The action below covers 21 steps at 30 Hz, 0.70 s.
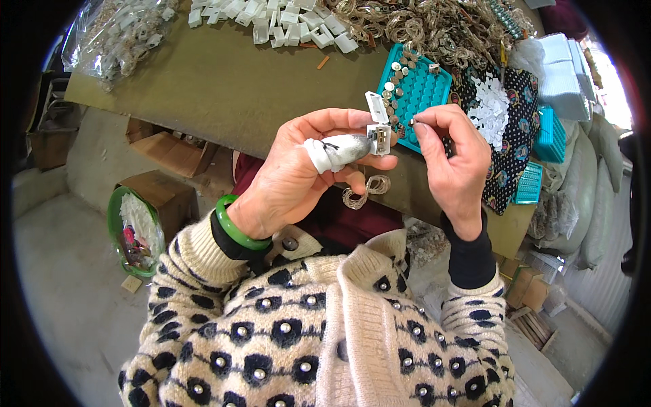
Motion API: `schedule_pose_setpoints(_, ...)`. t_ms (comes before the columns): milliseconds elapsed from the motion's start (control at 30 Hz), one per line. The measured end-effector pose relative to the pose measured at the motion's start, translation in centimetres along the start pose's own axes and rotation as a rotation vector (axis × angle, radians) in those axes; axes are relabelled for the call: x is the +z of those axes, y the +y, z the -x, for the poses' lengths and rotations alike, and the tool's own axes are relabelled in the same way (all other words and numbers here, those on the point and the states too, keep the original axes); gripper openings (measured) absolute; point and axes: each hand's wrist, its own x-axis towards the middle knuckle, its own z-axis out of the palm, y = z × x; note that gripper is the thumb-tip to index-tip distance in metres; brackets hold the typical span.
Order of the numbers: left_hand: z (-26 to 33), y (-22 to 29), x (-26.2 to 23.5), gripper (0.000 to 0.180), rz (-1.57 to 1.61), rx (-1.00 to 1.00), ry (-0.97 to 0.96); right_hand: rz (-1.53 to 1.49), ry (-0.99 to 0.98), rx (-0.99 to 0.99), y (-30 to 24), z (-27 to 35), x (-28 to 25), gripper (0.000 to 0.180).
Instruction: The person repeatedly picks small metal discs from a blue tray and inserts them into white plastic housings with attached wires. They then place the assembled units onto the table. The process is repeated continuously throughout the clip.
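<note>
1. The person's left hand (298, 173) holds a small white plastic case (378, 132) above the edge of the olive table (224, 81); the fingers are closed around it, the forefinger wrapped in white tape.
2. The case's hinged lid stands open, pointing up and away; its long axis runs roughly upright, tilted slightly left.
3. The right hand (458, 159) pinches a tiny metal piece (411, 123) between thumb and forefinger, just beside the case's open mouth.
4. The case looks light, stiff and somewhat brittle at the hinge; it is best gripped by its body.
5. A teal tray (424, 85) of round metal pieces lies behind, with more white cases (285, 17) farther back.
6. A thin wire coil (366, 190) hangs under the left hand.
</note>
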Motion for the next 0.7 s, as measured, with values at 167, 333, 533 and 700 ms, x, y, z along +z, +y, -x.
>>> schedule_pose_setpoints(167,-0.1,-0.8,0.3,0.025,0.035,0.020,-0.047,-0.022,0.124,-0.188,-1.7,1.0,1.0,0.015)
schedule_pose_setpoints(333,0.1,-1.2,0.7,0.026,-0.016,0.045,0.002,0.022,0.205,-0.249,-1.9,1.4,1.7,0.013)
schedule_pose_setpoints(533,0.5,-1.4,1.0,0.034,-0.116,0.073,-0.009,0.085,0.276,-0.331,-2.3,1.7,1.8,0.016)
schedule_pose_setpoints(700,0.9,-1.4,0.9,0.030,-0.092,0.072,-0.021,0.117,0.173,-0.379,-2.5,1.4,1.8,0.018)
